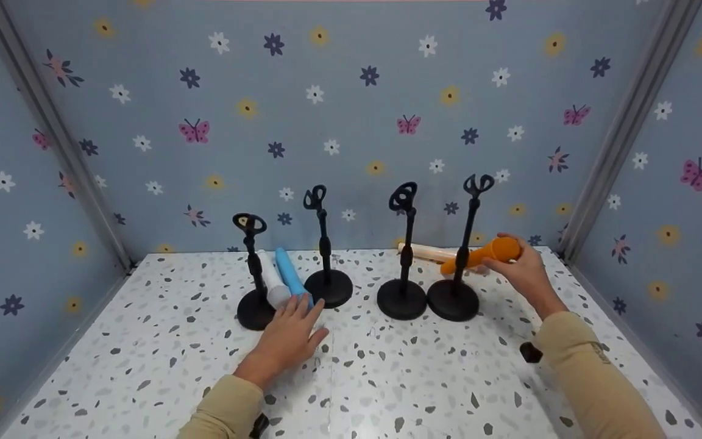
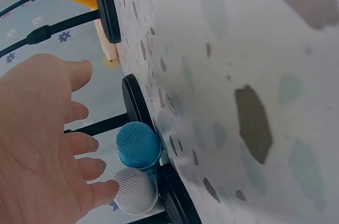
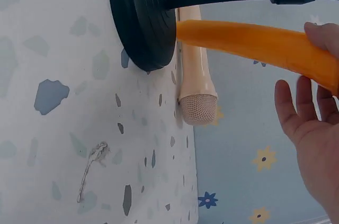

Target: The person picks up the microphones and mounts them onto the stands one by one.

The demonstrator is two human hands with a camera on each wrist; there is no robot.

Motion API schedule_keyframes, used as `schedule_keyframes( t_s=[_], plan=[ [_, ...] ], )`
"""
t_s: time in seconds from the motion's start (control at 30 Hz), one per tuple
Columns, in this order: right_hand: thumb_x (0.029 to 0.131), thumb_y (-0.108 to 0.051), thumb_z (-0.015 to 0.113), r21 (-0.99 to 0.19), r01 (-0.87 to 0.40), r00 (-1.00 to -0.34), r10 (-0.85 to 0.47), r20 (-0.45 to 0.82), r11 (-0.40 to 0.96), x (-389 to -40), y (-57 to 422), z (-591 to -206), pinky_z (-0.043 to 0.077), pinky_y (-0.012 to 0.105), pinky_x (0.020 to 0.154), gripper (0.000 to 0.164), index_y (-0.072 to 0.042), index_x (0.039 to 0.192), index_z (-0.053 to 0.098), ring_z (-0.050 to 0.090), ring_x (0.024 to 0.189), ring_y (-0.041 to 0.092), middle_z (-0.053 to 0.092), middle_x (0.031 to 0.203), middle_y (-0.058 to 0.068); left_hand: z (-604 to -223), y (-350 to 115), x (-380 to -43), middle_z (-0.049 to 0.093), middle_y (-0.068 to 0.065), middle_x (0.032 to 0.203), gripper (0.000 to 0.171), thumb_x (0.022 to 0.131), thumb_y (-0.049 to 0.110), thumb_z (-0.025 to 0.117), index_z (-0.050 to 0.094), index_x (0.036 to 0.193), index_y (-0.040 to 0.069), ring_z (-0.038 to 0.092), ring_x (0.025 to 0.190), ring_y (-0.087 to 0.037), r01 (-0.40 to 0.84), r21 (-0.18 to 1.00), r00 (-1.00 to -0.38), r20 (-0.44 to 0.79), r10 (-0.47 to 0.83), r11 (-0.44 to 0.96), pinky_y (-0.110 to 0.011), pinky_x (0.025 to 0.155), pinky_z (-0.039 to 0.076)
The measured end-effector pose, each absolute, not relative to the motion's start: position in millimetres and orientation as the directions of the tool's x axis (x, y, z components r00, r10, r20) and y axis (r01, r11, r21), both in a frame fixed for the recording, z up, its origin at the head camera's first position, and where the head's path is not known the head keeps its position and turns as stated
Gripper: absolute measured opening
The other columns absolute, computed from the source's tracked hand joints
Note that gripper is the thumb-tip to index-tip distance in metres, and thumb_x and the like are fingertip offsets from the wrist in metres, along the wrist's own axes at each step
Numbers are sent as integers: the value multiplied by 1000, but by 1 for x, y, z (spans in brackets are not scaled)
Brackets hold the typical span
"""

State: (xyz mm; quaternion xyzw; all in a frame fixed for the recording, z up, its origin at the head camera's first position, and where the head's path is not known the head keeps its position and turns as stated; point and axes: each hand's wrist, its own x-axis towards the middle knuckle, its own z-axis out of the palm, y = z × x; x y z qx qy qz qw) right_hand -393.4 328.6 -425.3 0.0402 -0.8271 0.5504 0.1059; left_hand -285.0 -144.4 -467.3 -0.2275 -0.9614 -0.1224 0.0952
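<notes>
My right hand (image 1: 531, 277) grips an orange microphone (image 1: 479, 254) by its thick head end, thumb on one side and fingers on the other. Its thin end slants down behind the rightmost black stand (image 1: 453, 300). Behind the stands lies a peach microphone (image 3: 196, 73). My left hand (image 1: 290, 335), fingers spread and slightly bent, is just in front of a blue microphone (image 1: 290, 271) and a white microphone (image 1: 272, 277). Those two lie side by side between two left stands. Whether its fingertips touch them I cannot tell. In the left wrist view, this hand (image 2: 47, 139) holds nothing.
Several black desktop microphone stands have round bases and clip tops: a left one (image 1: 253, 312), a second (image 1: 328, 288) and a third (image 1: 401, 300). They stand on a speckled white table (image 1: 387, 378). Flowered blue panels (image 1: 351, 122) enclose the back and sides.
</notes>
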Motion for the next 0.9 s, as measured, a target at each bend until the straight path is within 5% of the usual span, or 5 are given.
schedule_keyframes(
  t_s=[0.3,0.57,0.9],
  plan=[
    [88,-42,78,-899,-296,-948,21,319,323,-382,310,-414,41,49,110,79,-5,149,43,52,131,33,51,139,16,-463,-126,-296,31,-31,157,59,107,35,51,39,155,4,24,146,-51,464,214,-882,202,426,859,-63,115,26],
    [93,-38,74,-822,-416,-901,-58,429,389,-373,297,-410,34,57,113,82,-16,159,32,54,127,33,54,142,13,-467,-107,-304,31,-29,158,60,107,38,49,37,157,8,24,146,-50,466,277,-884,175,433,840,-63,114,27],
    [89,-54,73,-777,-340,-911,19,411,529,-368,291,-398,44,58,103,68,-6,135,56,60,115,34,64,126,15,-468,-89,-313,35,-25,157,58,108,39,47,38,156,7,30,145,-47,470,376,-881,146,450,798,-62,113,30]
  ],
)
